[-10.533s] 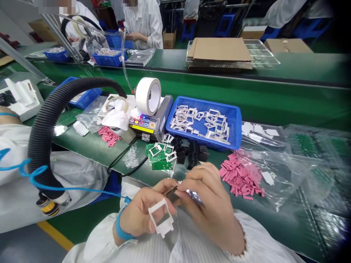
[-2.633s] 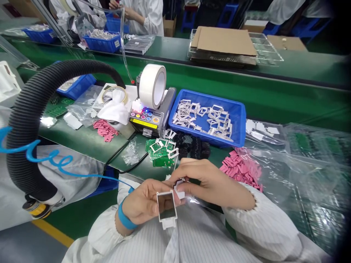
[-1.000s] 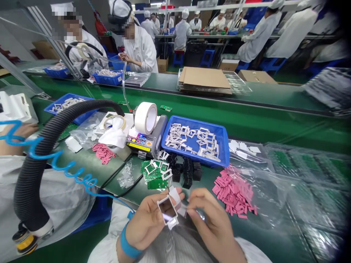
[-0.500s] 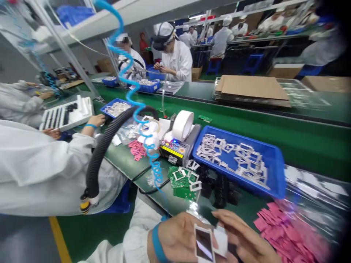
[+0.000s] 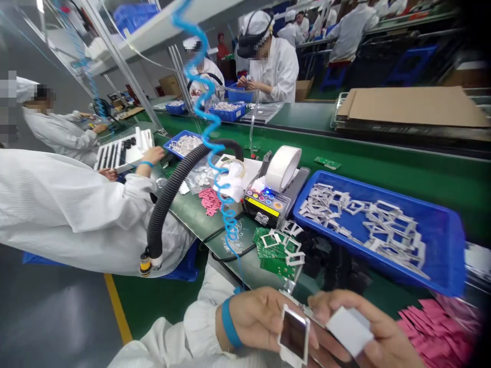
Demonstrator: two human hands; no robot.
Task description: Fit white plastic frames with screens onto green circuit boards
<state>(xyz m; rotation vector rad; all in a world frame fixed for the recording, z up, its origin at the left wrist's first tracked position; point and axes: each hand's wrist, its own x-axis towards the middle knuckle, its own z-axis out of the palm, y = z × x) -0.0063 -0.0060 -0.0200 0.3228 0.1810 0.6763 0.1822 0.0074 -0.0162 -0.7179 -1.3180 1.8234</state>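
Low in the view, my left hand, with a blue band at the wrist, grips a small display screen set in a white frame, its dark face turned up. To its right, my right hand pinches a flat white square piece; its exact kind I cannot tell. The two held things are apart, though the hands are close together. Just beyond them lie green circuit boards with a few loose white frames on top, beside several black parts.
A blue tray of white frames stands right of a tape dispenser bearing a white roll. Pink strips lie at the right. A coiled blue hose hangs down. A black flexible duct arches beside a co-worker's white sleeve.
The white square piece has moved right, away from the framed screen, and shows more of its face. My hands are farther apart. The whole view has shifted, with the bench things appearing farther right.
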